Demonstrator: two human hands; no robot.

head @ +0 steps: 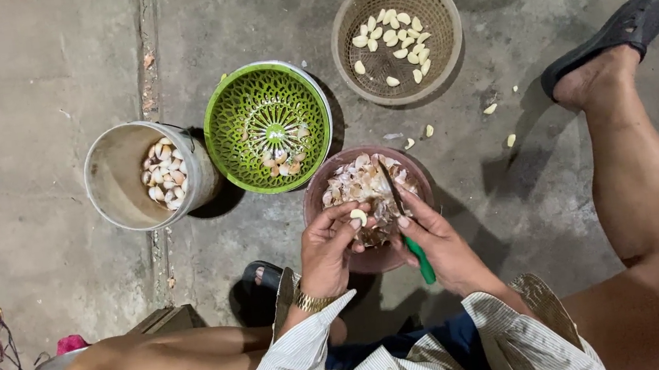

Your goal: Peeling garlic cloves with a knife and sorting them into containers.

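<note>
A small, pale, smooth garlic clove (359, 216) sits pinched at the fingertips of the left hand (329, 248), held just above the rim of a round, reddish-brown plastic bowl (316, 195). The clove looks bare and glossy, cream-white, with its skin off. The left hand is closed around it, a gold-coloured metal wristband at the wrist. Just to the right of that hand, the right hand (439, 247) is clenched on a slim knife with a green plastic handle (419, 260); its dark blade points up and away from the hand, over the bowl. Beneath both hands the bowl is heaped with papery, pinkish-white garlic skins (359, 181).

Further out from the hands stand three more round vessels on the rough grey concrete floor (37, 88). Ahead and to the left of the left hand is a bright green perforated plastic colander (230, 139) with a few cloves at its bottom. Beyond that, leftmost, a grey-white bucket (111, 167) lies tilted, with unpeeled cloves inside. Ahead of the right hand is a beige woven-pattern plastic basket (433, 2) holding about twenty peeled white cloves. About five stray cloves lie on the floor between basket and bowl.
</note>
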